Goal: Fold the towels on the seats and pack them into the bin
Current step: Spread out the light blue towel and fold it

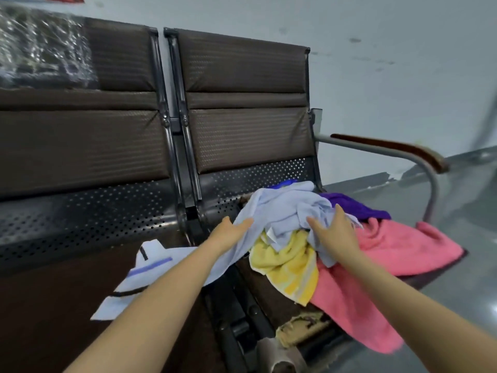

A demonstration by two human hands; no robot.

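Left hand (234, 228) and right hand (332, 230), fingers straight, apparently press the pale blue towel (282, 208) atop the pile on the seat (258, 275).

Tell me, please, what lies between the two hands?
In the head view, bunched light blue towel lies between the left hand and right hand.

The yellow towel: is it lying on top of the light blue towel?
No, the yellow towel lies beneath the light blue towel, which both hands are touching on top of the pile.

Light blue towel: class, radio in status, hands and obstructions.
Both hands, left hand and right hand, on light blue towel. Unfolded atop yellow towel, pink towel. Bin unseen.
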